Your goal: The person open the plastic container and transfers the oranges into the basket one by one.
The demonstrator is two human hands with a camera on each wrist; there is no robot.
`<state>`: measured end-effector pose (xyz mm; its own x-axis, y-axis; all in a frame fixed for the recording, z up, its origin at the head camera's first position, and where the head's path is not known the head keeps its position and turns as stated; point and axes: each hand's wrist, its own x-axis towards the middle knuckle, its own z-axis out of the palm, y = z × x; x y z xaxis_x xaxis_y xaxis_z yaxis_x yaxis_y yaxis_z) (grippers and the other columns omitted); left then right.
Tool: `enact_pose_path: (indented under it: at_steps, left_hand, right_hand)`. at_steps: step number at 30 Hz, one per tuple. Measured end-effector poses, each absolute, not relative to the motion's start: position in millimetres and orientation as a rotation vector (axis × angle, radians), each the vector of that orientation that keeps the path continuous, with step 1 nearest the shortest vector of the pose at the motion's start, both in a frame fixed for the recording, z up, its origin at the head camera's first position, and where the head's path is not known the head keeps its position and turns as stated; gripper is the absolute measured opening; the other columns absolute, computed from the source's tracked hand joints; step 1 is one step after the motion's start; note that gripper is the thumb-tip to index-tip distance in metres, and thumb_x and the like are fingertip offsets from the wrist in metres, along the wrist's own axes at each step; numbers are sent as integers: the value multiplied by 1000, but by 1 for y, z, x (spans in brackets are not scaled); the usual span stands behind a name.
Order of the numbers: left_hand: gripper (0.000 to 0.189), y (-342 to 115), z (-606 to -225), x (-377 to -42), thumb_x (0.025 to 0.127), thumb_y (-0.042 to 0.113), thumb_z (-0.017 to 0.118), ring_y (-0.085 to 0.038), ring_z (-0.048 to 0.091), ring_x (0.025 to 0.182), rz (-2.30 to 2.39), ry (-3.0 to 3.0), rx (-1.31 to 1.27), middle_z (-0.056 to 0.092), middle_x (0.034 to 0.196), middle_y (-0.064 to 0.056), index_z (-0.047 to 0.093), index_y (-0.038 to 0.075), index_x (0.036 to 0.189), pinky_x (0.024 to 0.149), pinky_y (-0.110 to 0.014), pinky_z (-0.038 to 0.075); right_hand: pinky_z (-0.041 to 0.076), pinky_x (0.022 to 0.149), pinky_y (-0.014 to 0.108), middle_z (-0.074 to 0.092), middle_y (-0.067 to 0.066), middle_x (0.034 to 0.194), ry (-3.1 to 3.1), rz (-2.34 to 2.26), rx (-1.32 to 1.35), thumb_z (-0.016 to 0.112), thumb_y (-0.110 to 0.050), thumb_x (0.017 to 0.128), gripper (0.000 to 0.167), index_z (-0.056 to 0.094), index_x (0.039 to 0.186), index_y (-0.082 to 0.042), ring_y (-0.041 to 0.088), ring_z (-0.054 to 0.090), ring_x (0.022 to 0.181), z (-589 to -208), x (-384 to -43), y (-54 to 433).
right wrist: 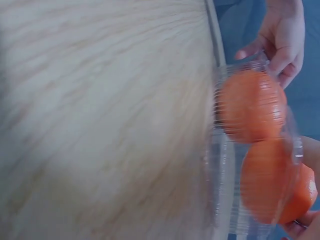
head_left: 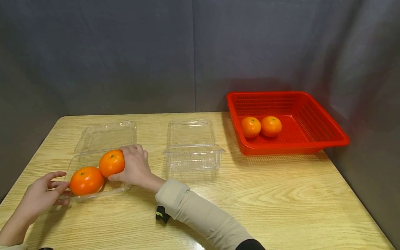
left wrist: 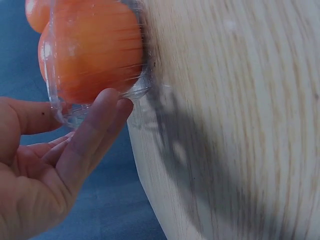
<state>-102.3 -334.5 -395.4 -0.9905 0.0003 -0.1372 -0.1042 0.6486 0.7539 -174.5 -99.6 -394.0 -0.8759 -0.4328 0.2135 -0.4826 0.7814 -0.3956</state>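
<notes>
At the table's left stands an open clear plastic clamshell box (head_left: 116, 190), its lid (head_left: 109, 136) folded back behind it. One orange (head_left: 86, 181) sits in the box's left part. My left hand (head_left: 40, 197) pinches the left rim; in the left wrist view the thumb lies on one side of the wall and straighter fingers (left wrist: 82, 145) on the other. With my right hand (head_left: 135, 166) I grip a second orange (head_left: 111, 164) at the box's right part, beside the first. Whether this orange touches the box's bottom, I cannot tell.
A second clear clamshell box (head_left: 193, 161) stands open at mid-table, lid back. To the right, a red plastic basket (head_left: 312, 147) holds two oranges (head_left: 271, 126) near its left side. A dark grey curtain (head_left: 140, 55) hangs behind the table.
</notes>
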Motion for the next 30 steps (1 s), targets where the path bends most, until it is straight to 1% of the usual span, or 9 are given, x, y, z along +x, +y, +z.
enact_pose_path:
  at_steps: [4, 6, 7, 8, 11, 15, 18, 24, 30]
  left_hand:
    - [45, -344, -407, -108, 94, 1, 45, -18, 65, 64, 1302, 2722, -77, 63, 90, -25, 24, -19, 128, 54, -34, 54]
    - [45, -348, -412, -110, 94, 4, 46, -17, 66, 65, 1313, 2728, -74, 65, 87, -15, 25, -18, 128, 54, -35, 54]
    - [47, -350, -413, -111, 95, 5, 45, -18, 66, 66, 1315, 2720, -59, 63, 89, -21, 24, -20, 129, 54, -34, 54]
    - [46, -351, -415, -111, 95, 6, 46, -18, 66, 66, 1312, 2727, -60, 64, 87, -16, 24, -19, 128, 54, -34, 54]
    - [46, -348, -411, -110, 95, 4, 45, -18, 66, 66, 1298, 2725, -64, 64, 89, -21, 24, -20, 128, 54, -34, 54]
    - [45, -340, -401, -106, 94, 0, 42, -18, 65, 65, 1270, 2723, -68, 57, 96, -36, 22, -24, 127, 56, -32, 54]
    - [44, -336, -397, -104, 94, -2, 42, -16, 65, 64, 1258, 2729, -71, 57, 96, -36, 22, -24, 126, 56, -31, 54]
    - [44, -335, -396, -104, 93, -3, 43, -14, 65, 63, 1244, 2745, -68, 61, 90, -28, 23, -23, 127, 55, -32, 54]
    - [43, -331, -392, -102, 94, -4, 41, -12, 64, 61, 1219, 2758, -51, 59, 91, -33, 22, -26, 125, 55, -30, 54]
  right_hand:
    - [29, 91, 21, 49, -4, 121, -2832, 798, 742, 79, -49, 62, 79, 48, 126, -14, 11, 38, 114, -387, -173, -98]
    - [32, 88, 20, 48, -3, 120, -2832, 886, 728, 80, -46, 63, 78, 47, 126, -14, 11, 42, 110, -383, -171, -97]
    - [34, 85, 19, 48, -3, 120, -2832, 932, 717, 80, -45, 63, 78, 46, 126, -14, 11, 45, 108, -381, -171, -97]
    - [35, 82, 18, 47, -3, 120, -2830, 975, 708, 80, -43, 64, 77, 46, 126, -14, 11, 46, 105, -379, -170, -97]
    - [37, 74, 16, 46, -2, 121, -2824, 1085, 677, 81, -41, 64, 77, 45, 127, -13, 13, 49, 99, -371, -167, -95]
    - [40, 73, 15, 44, -1, 122, -2797, 1137, 688, 81, -39, 64, 79, 44, 128, -12, 11, 51, 96, -361, -164, -90]
    - [40, 72, 14, 45, -1, 120, -2777, 1140, 708, 81, -38, 64, 79, 44, 128, -10, 9, 53, 93, -351, -162, -85]
    - [40, 72, 14, 45, -1, 119, -2753, 1136, 720, 81, -37, 64, 77, 45, 128, -10, 8, 53, 91, -335, -158, -75]
    - [41, 76, 16, 45, 0, 122, -2748, 1138, 707, 81, -37, 64, 79, 45, 129, -11, 10, 53, 95, -319, -153, -64]
